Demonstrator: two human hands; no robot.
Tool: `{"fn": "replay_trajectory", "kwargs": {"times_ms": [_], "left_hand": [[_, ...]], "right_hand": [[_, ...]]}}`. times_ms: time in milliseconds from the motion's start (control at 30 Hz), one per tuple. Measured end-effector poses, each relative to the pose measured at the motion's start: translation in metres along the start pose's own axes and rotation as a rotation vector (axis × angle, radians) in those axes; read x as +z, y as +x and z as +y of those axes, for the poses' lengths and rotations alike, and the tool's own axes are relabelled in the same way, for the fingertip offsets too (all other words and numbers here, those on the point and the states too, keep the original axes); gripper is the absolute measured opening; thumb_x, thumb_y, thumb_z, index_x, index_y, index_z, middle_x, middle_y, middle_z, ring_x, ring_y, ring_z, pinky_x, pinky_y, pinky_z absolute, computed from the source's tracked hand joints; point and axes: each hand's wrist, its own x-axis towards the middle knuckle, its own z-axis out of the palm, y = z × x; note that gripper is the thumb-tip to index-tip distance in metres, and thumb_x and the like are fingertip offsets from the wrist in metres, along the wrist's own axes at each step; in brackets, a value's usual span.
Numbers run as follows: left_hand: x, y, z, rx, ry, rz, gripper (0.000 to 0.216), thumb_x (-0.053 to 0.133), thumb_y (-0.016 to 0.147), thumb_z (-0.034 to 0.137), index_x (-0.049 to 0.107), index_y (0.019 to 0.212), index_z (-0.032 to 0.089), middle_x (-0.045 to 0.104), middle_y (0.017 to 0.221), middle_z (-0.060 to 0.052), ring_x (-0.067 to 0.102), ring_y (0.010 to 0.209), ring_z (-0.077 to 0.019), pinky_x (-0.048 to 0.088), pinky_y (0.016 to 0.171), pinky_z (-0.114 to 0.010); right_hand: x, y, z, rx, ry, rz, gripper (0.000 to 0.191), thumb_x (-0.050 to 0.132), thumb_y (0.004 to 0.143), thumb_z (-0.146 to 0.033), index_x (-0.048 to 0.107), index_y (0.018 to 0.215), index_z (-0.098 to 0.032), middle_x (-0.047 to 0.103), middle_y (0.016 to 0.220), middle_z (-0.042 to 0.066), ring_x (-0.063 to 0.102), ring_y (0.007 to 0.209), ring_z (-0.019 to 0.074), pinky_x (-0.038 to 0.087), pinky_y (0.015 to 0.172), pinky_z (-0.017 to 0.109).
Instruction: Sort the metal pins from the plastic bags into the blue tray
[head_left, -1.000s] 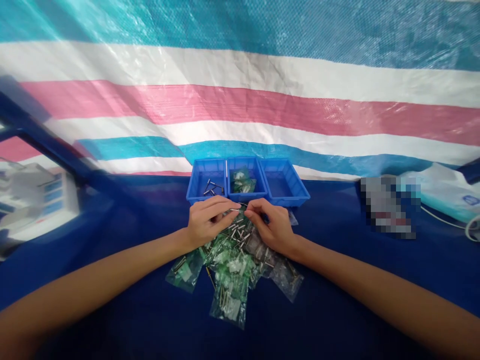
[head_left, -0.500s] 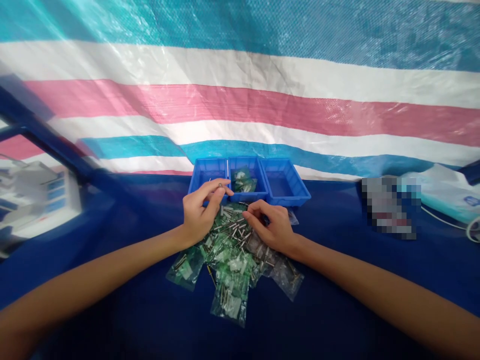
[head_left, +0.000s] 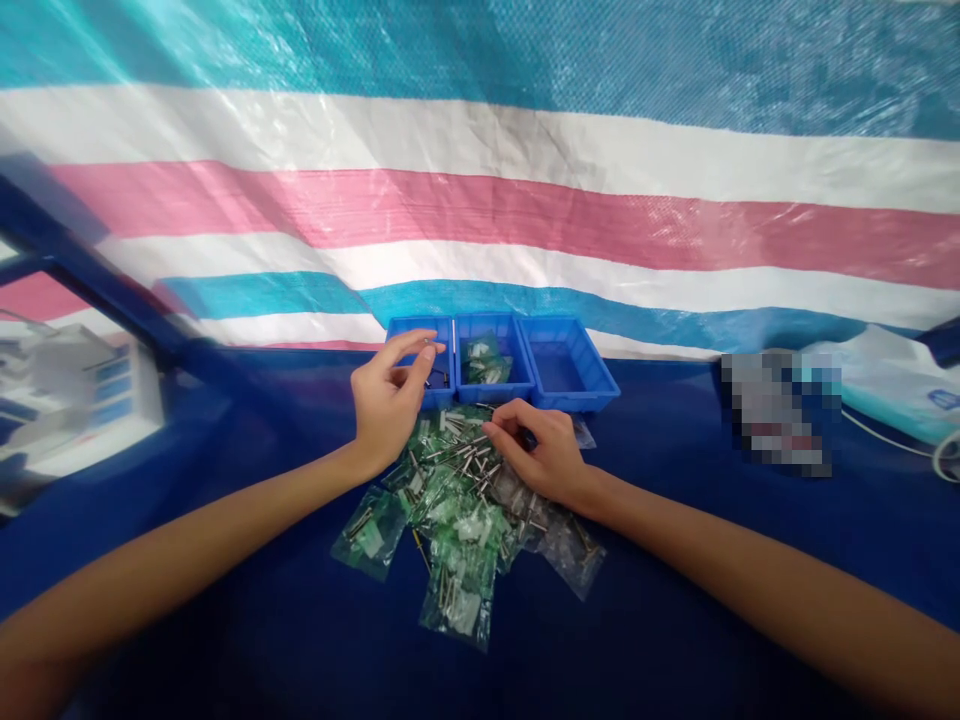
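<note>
Over the left blue bin (head_left: 420, 325), my left hand (head_left: 386, 400) pinches a small metal piece between thumb and forefinger; its exact kind is too small to tell. A few dark screws (head_left: 441, 379) lie inside that bin. My right hand (head_left: 541, 447) rests at the right side of a pile of loose metal screws (head_left: 474, 460), its fingertips pressed together. What those fingers hold, if anything, is hidden. Under and around the loose screws lie several green-tinted clear bags (head_left: 457, 590) with screws and white slips in them.
The middle blue bin (head_left: 495, 395) holds green-tinted bags. A right blue bin (head_left: 574, 400) stands beside it. Greyish clear bags (head_left: 570, 550) lie right of the pile. At the far right are a pixelated item (head_left: 776, 410) and a pale plastic bag (head_left: 885, 385); a striped sheet (head_left: 480, 210) hangs behind.
My left hand has moved left and slightly up, from the bin's front right corner to above the left bin, uncovering the screws inside. My right hand has stayed nearly still.
</note>
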Motion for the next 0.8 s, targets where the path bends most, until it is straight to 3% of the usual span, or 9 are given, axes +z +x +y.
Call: {"fn": "replay_trajectory", "kwargs": {"times_ms": [267,367,467,600,800], "left_hand": [[-0.001,-0.004,-0.007,0.096,0.058,0.003,0.023,0.057,0.083,0.024,0.058,0.106,0.020,0.064,0.095,-0.003,0.039,0.039,0.0004,0.032,0.035,-0.016],[-0.002,-0.010,-0.010,0.190,0.102,0.025,0.017,0.059,0.082,0.022,0.060,0.098,0.018,0.059,0.069,0.002,0.040,0.042,-0.0024,0.033,0.040,-0.017],[-0.003,-0.017,-0.013,0.368,0.170,-0.007,0.006,0.058,0.080,0.015,0.062,0.083,0.017,0.040,0.044,0.009,0.033,0.038,-0.0036,0.031,0.042,-0.018],[-0.006,-0.022,-0.020,0.507,0.205,-0.112,0.015,0.052,0.078,0.006,0.062,0.079,0.017,0.031,0.041,0.010,0.029,0.037,-0.0038,0.030,0.043,-0.018],[-0.009,-0.024,-0.033,0.446,0.062,-0.134,0.026,0.053,0.077,0.008,0.059,0.100,0.020,0.033,0.046,0.009,0.036,0.041,-0.0070,0.038,0.049,-0.021]], "right_hand": [[0.000,0.000,0.000,0.011,0.002,0.002,0.015,0.050,0.085,-0.023,0.050,0.070,-0.019,0.042,0.046,-0.007,0.038,0.040,0.0056,0.033,0.042,0.018],[0.000,0.000,0.000,0.008,0.012,0.005,0.014,0.051,0.085,-0.022,0.051,0.071,-0.019,0.043,0.047,-0.007,0.038,0.040,0.0056,0.033,0.042,0.018],[-0.002,0.000,-0.001,0.004,0.003,0.024,0.014,0.052,0.084,-0.021,0.051,0.071,-0.018,0.044,0.048,-0.007,0.040,0.041,0.0057,0.034,0.043,0.019],[-0.004,0.000,-0.003,-0.001,-0.010,0.113,0.011,0.052,0.084,-0.020,0.052,0.073,-0.018,0.048,0.051,-0.006,0.044,0.044,0.0068,0.036,0.044,0.019],[-0.006,0.000,-0.006,-0.109,0.069,0.315,0.008,0.053,0.083,-0.015,0.054,0.077,-0.020,0.053,0.058,-0.003,0.048,0.050,0.0087,0.039,0.048,0.022]]}}
